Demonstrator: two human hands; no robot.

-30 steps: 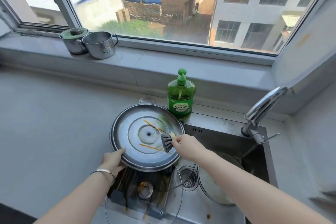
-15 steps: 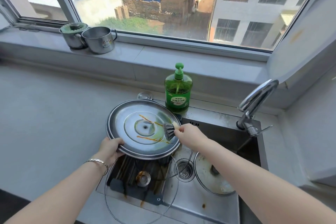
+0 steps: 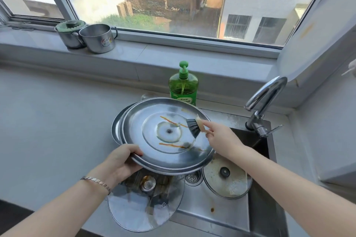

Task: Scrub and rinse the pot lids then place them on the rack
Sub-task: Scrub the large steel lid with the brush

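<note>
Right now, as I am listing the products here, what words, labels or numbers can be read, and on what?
On the green soap bottle: a white label, print too blurred to read.
On the steel mug on the sill: a coloured sticker, too small to read.
No other text shows.

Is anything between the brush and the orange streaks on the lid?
Nothing visible. The brush, held by the right hand, meets the lid beside the upper streak; the left hand grips the near rim, away from the lower streak.
</note>
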